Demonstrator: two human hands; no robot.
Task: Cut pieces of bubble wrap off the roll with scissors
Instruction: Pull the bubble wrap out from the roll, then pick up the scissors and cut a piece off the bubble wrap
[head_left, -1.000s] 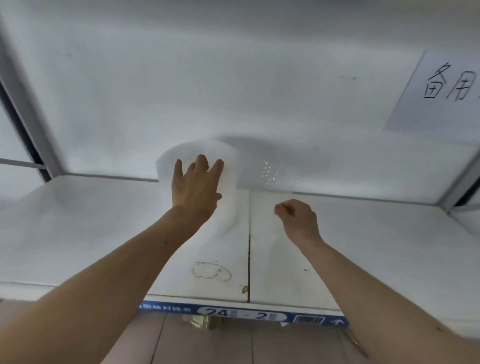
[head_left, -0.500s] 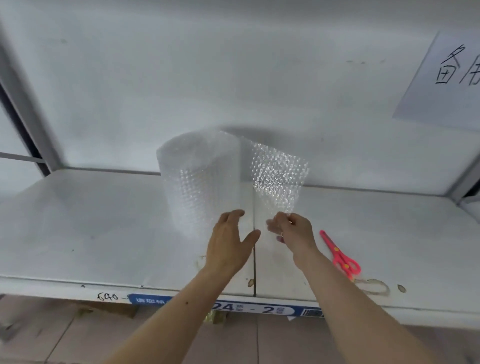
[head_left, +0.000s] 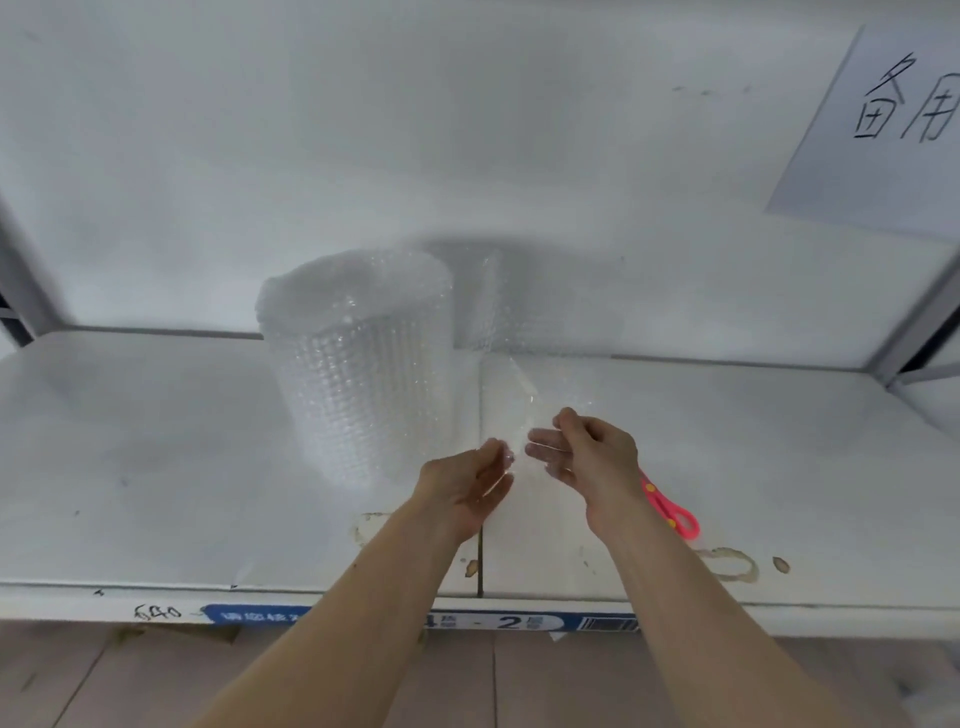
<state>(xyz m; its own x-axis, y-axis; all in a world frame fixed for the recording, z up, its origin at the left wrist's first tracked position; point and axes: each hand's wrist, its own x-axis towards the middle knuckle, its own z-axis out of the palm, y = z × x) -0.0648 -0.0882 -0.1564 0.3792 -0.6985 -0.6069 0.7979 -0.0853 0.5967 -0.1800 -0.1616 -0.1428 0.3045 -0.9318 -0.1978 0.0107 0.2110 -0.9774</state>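
Observation:
A fat roll of clear bubble wrap (head_left: 358, 358) stands upright on the white shelf (head_left: 156, 457), left of centre. Its loose sheet (head_left: 511, 395) runs from the roll's right side down toward me. My left hand (head_left: 467, 491) and my right hand (head_left: 589, 457) both pinch the sheet's near edge, close together, in front of the roll. Pink scissors (head_left: 670, 512) lie flat on the shelf just right of my right wrist, partly hidden by it. Neither hand touches them.
The shelf has a seam (head_left: 480, 551) down its middle and a blue label strip (head_left: 415, 621) on its front edge. A white back wall rises behind, with a paper sign (head_left: 878, 135) at the upper right. Metal uprights (head_left: 919, 332) frame the sides. Brown floor lies below.
My left hand has left the roll's top and come down to the sheet's edge. My right hand has drawn the loose sheet out and down toward me. The scissors have come into view.

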